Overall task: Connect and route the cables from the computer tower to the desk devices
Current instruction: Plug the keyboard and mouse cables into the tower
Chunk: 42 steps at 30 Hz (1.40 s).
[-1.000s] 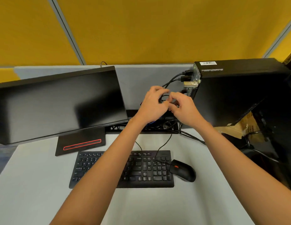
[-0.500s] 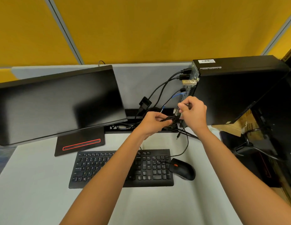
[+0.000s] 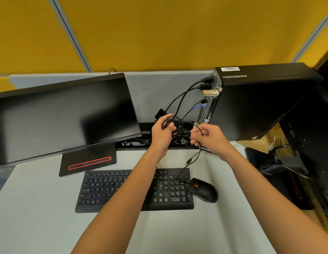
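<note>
Lying nearest, below both hands on the pale counter (image 3: 40, 208): a black keyboard (image 3: 108, 189), partly crossed by the left forearm, and just beside its right end a black mouse (image 3: 204, 191) with a red wheel. Trailing up from the mouse toward the right hand: its thin black lead. Dangling just under the right hand (image 3: 209, 138): a loose plug end (image 3: 189, 160), small and dark. Pinching a thin black strand between thumb and curled fingers, that right hand. Gripping a tangled coil of thin black cables (image 3: 175, 128) just to its left, the left hand (image 3: 162, 133), fingers wrapped round the loops. Standing left of the hands: a dark monitor (image 3: 64, 114), tilted, on a base with a red stripe. Rising beyond and right of the hands: the black computer tower (image 3: 260, 101), rear ports facing left, several black plugs and one blue cable (image 3: 197, 107) seated there and drooping toward the coil. Running behind everything: a yellow partition wall (image 3: 159, 32).
</note>
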{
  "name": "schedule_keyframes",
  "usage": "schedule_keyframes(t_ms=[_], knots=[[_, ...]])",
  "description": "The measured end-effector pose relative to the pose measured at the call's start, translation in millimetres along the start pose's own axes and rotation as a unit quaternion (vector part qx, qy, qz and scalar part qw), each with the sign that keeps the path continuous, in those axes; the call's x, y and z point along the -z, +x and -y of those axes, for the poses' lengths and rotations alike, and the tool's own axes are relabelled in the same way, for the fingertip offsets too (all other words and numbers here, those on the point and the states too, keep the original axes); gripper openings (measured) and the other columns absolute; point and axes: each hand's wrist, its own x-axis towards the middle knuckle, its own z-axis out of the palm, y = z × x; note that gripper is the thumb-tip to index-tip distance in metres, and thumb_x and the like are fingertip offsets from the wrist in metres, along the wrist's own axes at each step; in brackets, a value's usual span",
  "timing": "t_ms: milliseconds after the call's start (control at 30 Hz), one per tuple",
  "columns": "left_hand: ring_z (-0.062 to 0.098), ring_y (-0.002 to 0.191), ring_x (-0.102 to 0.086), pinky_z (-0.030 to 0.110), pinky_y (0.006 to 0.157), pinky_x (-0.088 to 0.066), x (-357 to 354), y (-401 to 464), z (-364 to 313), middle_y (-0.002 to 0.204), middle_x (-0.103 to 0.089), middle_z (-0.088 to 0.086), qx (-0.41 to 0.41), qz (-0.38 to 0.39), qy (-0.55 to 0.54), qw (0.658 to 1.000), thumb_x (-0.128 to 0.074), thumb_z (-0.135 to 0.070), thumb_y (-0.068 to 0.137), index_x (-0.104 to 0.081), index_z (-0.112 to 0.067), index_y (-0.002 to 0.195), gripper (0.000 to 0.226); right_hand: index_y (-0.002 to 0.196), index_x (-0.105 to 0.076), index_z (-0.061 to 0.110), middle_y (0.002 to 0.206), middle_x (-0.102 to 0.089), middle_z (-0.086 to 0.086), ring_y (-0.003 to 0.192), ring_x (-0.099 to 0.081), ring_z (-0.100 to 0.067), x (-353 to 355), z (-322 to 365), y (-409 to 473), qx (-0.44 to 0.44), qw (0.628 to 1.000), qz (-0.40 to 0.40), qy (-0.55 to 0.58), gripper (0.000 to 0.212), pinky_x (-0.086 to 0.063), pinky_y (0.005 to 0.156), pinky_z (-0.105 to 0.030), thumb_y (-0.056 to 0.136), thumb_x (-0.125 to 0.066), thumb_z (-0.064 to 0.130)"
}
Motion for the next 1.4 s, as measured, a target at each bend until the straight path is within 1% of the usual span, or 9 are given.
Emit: schedule_keyframes(t_ms=[100,233,367,567,700,833,1067,1200,1400], knots=[[0.016,0.099,-0.062,0.036,0.092,-0.052,-1.4,0.8,1.6,0.113,-0.063,0.010,-0.004,0.000,0.019,1.000,-0.047,-0.004,0.097,-0.059,-0.022,0.116,0.029,0.083,-0.068,0.008,0.077,-0.071,-0.012,0.071,-0.068,-0.016,-2.4,-2.0,0.3,-0.001,0.999,-0.053,0.004,0.007,-0.054,0.063,-0.020,0.088,-0.066,0.005],[0.013,0.093,-0.058,0.033,0.082,-0.051,-8.2,-6.0,9.9,0.106,-0.060,0.009,0.084,0.044,-0.059,0.994,-0.039,-0.004,0.100,-0.059,-0.016,0.117,0.029,0.082,-0.071,0.011,0.073,-0.071,-0.007,0.062,-0.064,-0.006,-7.8,-7.0,7.3,0.026,0.993,-0.109,-0.033,0.008,-0.049,0.064,-0.020,0.088,-0.067,0.010],[0.016,0.092,-0.062,0.031,0.075,-0.052,-10.4,-12.4,9.9,0.105,-0.063,0.009,0.100,0.070,-0.146,0.982,-0.035,0.000,0.101,-0.059,-0.013,0.111,0.029,0.082,-0.071,0.015,0.076,-0.072,-0.006,0.069,-0.068,-0.015,-10.7,-4.9,8.8,0.027,0.996,-0.086,-0.028,0.012,-0.055,0.072,-0.028,0.088,-0.066,0.005],[0.022,0.108,-0.060,0.032,0.087,-0.054,-19.9,-10.6,2.3,0.117,-0.062,0.010,0.003,0.066,-0.001,0.998,-0.040,-0.004,0.100,-0.060,-0.018,0.112,0.027,0.089,-0.073,0.009,0.079,-0.071,-0.013,0.075,-0.068,-0.026,-19.1,-6.9,9.8,0.052,0.993,-0.072,-0.081,0.026,-0.058,0.073,-0.035,0.083,-0.055,-0.009],[0.020,0.100,-0.062,0.035,0.083,-0.057,-11.1,-5.4,4.9,0.110,-0.061,0.006,-0.030,0.037,0.073,0.996,-0.040,-0.004,0.099,-0.057,-0.022,0.105,0.025,0.088,-0.070,0.012,0.073,-0.067,-0.004,0.065,-0.061,-0.012,-5.4,-1.0,9.3,0.056,0.993,-0.085,-0.062,0.016,-0.051,0.069,-0.025,0.091,-0.059,0.001],[0.015,0.097,-0.061,0.024,0.066,-0.054,-0.3,-4.2,6.2,0.117,-0.060,0.009,0.032,0.083,0.062,0.994,-0.042,-0.007,0.100,-0.059,-0.019,0.109,0.023,0.088,-0.071,0.013,0.073,-0.067,-0.002,0.062,-0.057,-0.008,7.4,3.4,12.8,0.035,0.993,-0.017,-0.116,0.014,-0.051,0.069,-0.028,0.093,-0.059,0.006],[0.013,0.093,-0.065,0.028,0.084,-0.055,8.2,1.0,3.8,0.109,-0.064,0.004,-0.059,0.041,0.059,0.996,-0.046,-0.009,0.099,-0.061,-0.017,0.113,0.022,0.092,-0.072,0.011,0.078,-0.073,-0.002,0.067,-0.058,-0.009,16.1,18.9,10.8,0.001,0.985,0.105,-0.135,0.013,-0.052,0.067,-0.020,0.091,-0.062,0.004],[0.005,0.085,-0.062,0.019,0.068,-0.051,-3.4,2.3,4.8,0.099,-0.065,0.000,-0.033,0.043,0.087,0.995,-0.042,-0.019,0.102,-0.056,-0.015,0.121,0.024,0.092,-0.072,0.005,0.080,-0.071,-0.011,0.069,-0.058,-0.012,-5.7,18.3,10.5,0.049,0.995,0.040,-0.078,0.014,-0.050,0.062,-0.016,0.091,-0.058,0.000],[0.012,0.086,-0.055,0.025,0.074,-0.047,-10.8,-2.0,19.7,0.094,-0.058,0.000,-0.094,0.009,0.174,0.980,-0.035,-0.020,0.103,-0.048,-0.010,0.105,0.016,0.101,-0.072,0.009,0.090,-0.073,-0.011,0.081,-0.067,-0.015,-16.0,13.5,10.2,0.080,0.996,0.035,-0.030,0.017,-0.056,0.080,-0.031,0.093,-0.058,0.003]])
